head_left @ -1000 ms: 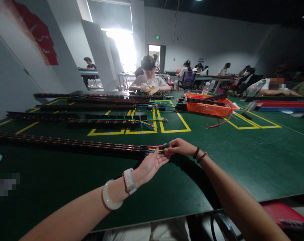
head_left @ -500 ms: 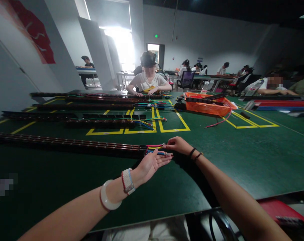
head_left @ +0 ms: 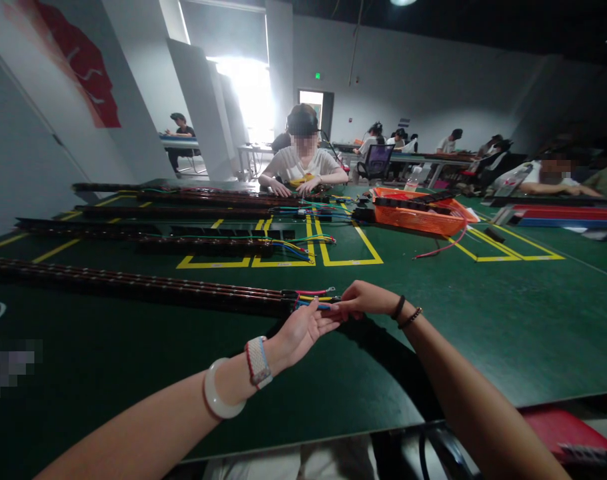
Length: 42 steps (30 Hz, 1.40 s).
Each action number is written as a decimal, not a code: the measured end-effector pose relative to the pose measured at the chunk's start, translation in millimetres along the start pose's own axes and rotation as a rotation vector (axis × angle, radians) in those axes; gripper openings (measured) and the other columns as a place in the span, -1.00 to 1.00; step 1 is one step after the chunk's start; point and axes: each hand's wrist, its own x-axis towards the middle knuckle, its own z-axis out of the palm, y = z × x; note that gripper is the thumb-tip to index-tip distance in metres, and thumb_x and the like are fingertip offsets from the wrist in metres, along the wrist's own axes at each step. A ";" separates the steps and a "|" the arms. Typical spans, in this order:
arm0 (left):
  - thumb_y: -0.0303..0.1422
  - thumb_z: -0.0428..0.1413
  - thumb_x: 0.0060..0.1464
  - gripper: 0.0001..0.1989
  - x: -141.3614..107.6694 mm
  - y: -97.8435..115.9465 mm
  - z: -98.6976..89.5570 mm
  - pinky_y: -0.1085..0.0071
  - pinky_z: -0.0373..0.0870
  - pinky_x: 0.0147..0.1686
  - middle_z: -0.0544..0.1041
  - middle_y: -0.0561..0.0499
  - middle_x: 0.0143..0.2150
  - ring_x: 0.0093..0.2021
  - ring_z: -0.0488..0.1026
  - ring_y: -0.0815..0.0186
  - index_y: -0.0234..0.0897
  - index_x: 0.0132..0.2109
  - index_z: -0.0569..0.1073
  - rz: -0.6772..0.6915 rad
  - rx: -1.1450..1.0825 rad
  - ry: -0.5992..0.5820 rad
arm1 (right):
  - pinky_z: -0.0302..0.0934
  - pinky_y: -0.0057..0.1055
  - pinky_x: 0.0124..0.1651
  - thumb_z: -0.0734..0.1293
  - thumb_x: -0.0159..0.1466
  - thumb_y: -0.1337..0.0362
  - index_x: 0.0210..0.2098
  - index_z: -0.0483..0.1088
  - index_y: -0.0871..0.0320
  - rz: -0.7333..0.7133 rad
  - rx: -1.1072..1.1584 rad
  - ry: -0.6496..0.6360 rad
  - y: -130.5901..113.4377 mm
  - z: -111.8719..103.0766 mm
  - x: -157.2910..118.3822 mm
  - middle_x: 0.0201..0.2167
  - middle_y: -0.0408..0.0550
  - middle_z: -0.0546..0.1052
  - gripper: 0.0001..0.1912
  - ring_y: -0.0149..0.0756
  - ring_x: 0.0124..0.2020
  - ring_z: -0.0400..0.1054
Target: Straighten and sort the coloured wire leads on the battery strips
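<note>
My left hand (head_left: pixel 303 328) is palm up with its fingers stretched forward. The blue wire (head_left: pixel 324 306) lies across those fingers, held under the thumb. My right hand (head_left: pixel 364 299) pinches at the tip of this blue wire, its fingertips touching my left fingers; the wire's end is hidden there. Just behind, a yellow wire (head_left: pixel 308 298) and a red wire (head_left: pixel 313 291) with a ring terminal (head_left: pixel 331 289) stick out. All of them come from the end of a long bundle of dark brown bars (head_left: pixel 183 285) on the green table (head_left: pixel 148 373).
Further back lie more long dark bar assemblies (head_left: pixel 208 241) with coloured wires, over yellow tape outlines (head_left: pixel 353 262). An orange basket (head_left: pixel 413 220) holds dark parts. Opposite, a person (head_left: pixel 303 163) works at the table. Red and blue bars (head_left: pixel 573 217) sit at the right.
My right hand has moved from beside the red and yellow wire ends down toward me, onto the tip of the blue wire. My left hand has stayed under the wire.
</note>
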 end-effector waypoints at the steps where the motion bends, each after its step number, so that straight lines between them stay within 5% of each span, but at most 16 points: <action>1: -0.38 -0.14 0.25 -0.70 0.0 0.2 0.1 0.13 0.25 0.12 0.49 -0.34 -0.06 -0.04 0.47 0.12 -0.53 -0.11 0.38 -0.002 0.001 0.005 | 0.00 -0.58 -0.59 0.23 0.17 -0.18 -0.45 0.46 0.29 -0.003 0.004 0.003 -0.1 0.5 0.4 -0.67 -0.13 0.38 -0.41 -0.50 -0.65 0.19; 9: -0.29 -0.11 0.22 -0.63 -5.1 4.9 6.4 0.13 0.28 0.07 0.51 -0.39 -0.11 -0.09 0.49 0.10 -0.55 -0.18 0.44 -0.169 0.237 -0.123 | -0.03 -0.59 -0.65 0.24 0.16 -0.16 -0.52 0.43 0.28 0.051 -0.070 0.174 1.8 5.2 6.1 -0.73 -0.15 0.33 -0.43 -0.50 -0.71 0.17; 15: -0.22 -0.03 0.16 -0.64 -10.8 2.1 11.6 0.14 0.34 -0.02 0.54 -0.35 -0.15 -0.15 0.51 0.10 -0.48 -0.23 0.47 -0.086 0.513 -0.230 | 0.01 -0.59 -0.66 0.27 0.12 -0.19 -0.58 0.43 0.27 0.164 -0.122 0.219 1.6 13.1 9.4 -0.73 -0.12 0.37 -0.41 -0.49 -0.73 0.20; 25: -0.22 0.02 0.13 -0.67 -12.3 2.8 12.7 0.18 0.35 -0.05 0.54 -0.33 -0.15 -0.16 0.51 0.12 -0.45 -0.25 0.49 -0.069 0.520 -0.230 | 0.00 -0.53 -0.66 0.27 0.01 -0.33 -0.66 0.38 0.24 0.225 -0.101 0.202 4.9 11.1 9.8 -0.75 -0.12 0.33 -0.32 -0.49 -0.74 0.15; 28: -0.20 0.02 0.14 -0.65 -12.0 2.8 10.8 0.17 0.34 -0.05 0.53 -0.35 -0.15 -0.15 0.51 0.10 -0.45 -0.24 0.50 -0.065 0.485 -0.245 | -0.01 -0.51 -0.64 0.13 0.06 -0.38 -0.67 0.36 0.25 0.236 -0.014 0.190 9.7 -1.1 5.1 -0.79 -0.13 0.27 -0.23 -0.50 -0.75 0.09; 30: -0.19 0.02 0.14 -0.65 -11.6 2.4 8.8 0.18 0.34 -0.06 0.53 -0.35 -0.14 -0.14 0.50 0.10 -0.45 -0.22 0.50 -0.057 0.460 -0.261 | -0.04 -0.50 -0.63 0.00 0.13 -0.38 -0.66 0.36 0.25 0.252 0.071 0.294 15.0 -7.7 5.2 -0.81 -0.16 0.19 -0.18 -0.51 -0.76 0.03; 36: -0.18 0.02 0.14 -0.65 -10.3 0.4 6.3 0.22 0.35 -0.08 0.54 -0.32 -0.16 -0.16 0.51 0.13 -0.43 -0.23 0.50 -0.053 0.463 -0.276 | 0.07 -0.50 -0.49 0.12 0.22 -0.21 -0.35 0.44 0.26 -0.004 0.148 0.738 29.0 -2.1 22.9 -0.58 -0.13 0.35 -0.38 -0.43 -0.55 0.19; 40: -0.18 0.01 0.14 -0.64 -9.9 0.2 7.7 0.22 0.36 -0.09 0.55 -0.32 -0.17 -0.17 0.51 0.13 -0.43 -0.24 0.51 -0.051 0.479 -0.278 | 0.18 -0.41 -0.15 0.24 0.25 -0.03 -0.09 0.41 0.18 -0.198 -0.030 0.678 22.8 15.2 32.2 -0.16 0.00 0.43 -0.56 -0.33 -0.20 0.29; 42: -0.20 0.00 0.15 -0.65 -10.0 0.5 8.8 0.22 0.36 -0.09 0.55 -0.31 -0.17 -0.17 0.51 0.13 -0.44 -0.25 0.51 -0.055 0.494 -0.270 | 0.13 -0.34 -0.04 0.28 0.24 0.02 -0.03 0.39 0.12 -0.230 -0.153 0.590 15.4 22.8 34.2 -0.10 0.00 0.43 -0.59 -0.29 -0.10 0.27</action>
